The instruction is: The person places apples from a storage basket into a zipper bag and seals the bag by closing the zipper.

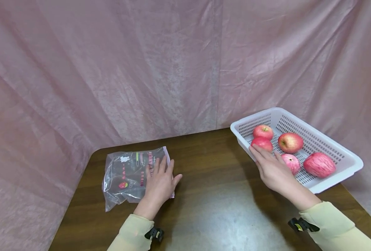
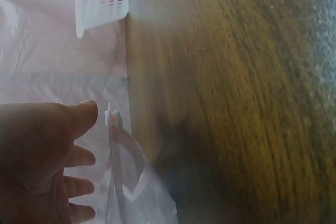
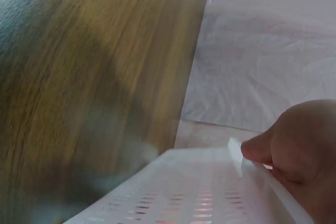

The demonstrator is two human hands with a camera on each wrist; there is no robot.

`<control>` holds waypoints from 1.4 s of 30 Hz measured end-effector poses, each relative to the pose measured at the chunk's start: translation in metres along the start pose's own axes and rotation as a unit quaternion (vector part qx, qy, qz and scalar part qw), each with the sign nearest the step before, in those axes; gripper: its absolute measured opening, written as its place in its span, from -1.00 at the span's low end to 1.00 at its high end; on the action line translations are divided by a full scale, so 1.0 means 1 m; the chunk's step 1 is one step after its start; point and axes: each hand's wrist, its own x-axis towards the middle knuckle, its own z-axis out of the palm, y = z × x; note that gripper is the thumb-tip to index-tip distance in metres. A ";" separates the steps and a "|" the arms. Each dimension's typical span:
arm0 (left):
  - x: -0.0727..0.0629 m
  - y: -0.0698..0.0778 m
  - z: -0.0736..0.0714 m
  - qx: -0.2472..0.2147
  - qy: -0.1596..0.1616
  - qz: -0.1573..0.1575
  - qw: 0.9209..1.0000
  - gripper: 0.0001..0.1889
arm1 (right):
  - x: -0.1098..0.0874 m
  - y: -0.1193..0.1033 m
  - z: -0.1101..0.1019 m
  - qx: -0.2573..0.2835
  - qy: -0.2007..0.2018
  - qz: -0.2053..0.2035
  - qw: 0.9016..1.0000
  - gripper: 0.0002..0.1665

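My left hand (image 1: 160, 181) reaches over the right side of a clear plastic bag (image 1: 119, 174) printed with a strawberry, its fingers spread and straight. In the left wrist view the left thumb (image 2: 84, 116) is beside the bag's upright edge (image 2: 111, 129). My right hand (image 1: 274, 172) lies over the near left rim of a white plastic basket (image 1: 356, 164), fingers extended. Its fingertips overlap a red apple (image 1: 262, 141), and a pinkish apple (image 1: 290, 163) shows beside the thumb. In the right wrist view the right thumb (image 3: 257, 148) is right at the basket rim (image 3: 236, 156).
Larger apples (image 1: 290, 142) lie in the basket's middle and right. Bag and basket stand on a brown wooden table (image 1: 210, 195), basket at the right edge. A pink curtain (image 1: 172, 69) hangs behind the table and along its sides.
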 end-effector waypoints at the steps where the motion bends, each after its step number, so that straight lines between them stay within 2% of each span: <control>1: 0.000 0.000 0.000 0.000 0.002 0.001 1.000 -0.22 | 0.001 0.000 0.000 -0.001 -0.001 0.004 1.000 -0.35; 7: 0.002 -0.001 -0.002 -0.001 0.000 -0.002 1.000 -0.22 | 0.010 -0.003 0.002 0.006 -0.023 0.035 0.999 -0.36; 20: -0.001 -0.002 -0.002 -0.001 0.009 -0.003 1.000 -0.21 | 0.032 -0.014 0.012 0.007 -0.029 0.062 0.998 -0.38; 29: 0.000 -0.003 -0.002 0.002 0.014 -0.003 1.000 -0.20 | 0.043 -0.013 0.017 0.000 -0.013 0.050 0.999 -0.33; 36: 0.001 -0.004 -0.005 -0.006 0.007 -0.007 1.000 -0.20 | 0.052 -0.014 0.016 0.010 -0.027 0.077 0.997 -0.30; 42: 0.000 -0.005 -0.005 -0.001 0.006 -0.012 1.000 -0.23 | 0.052 -0.018 0.014 0.012 -0.026 0.083 0.996 -0.32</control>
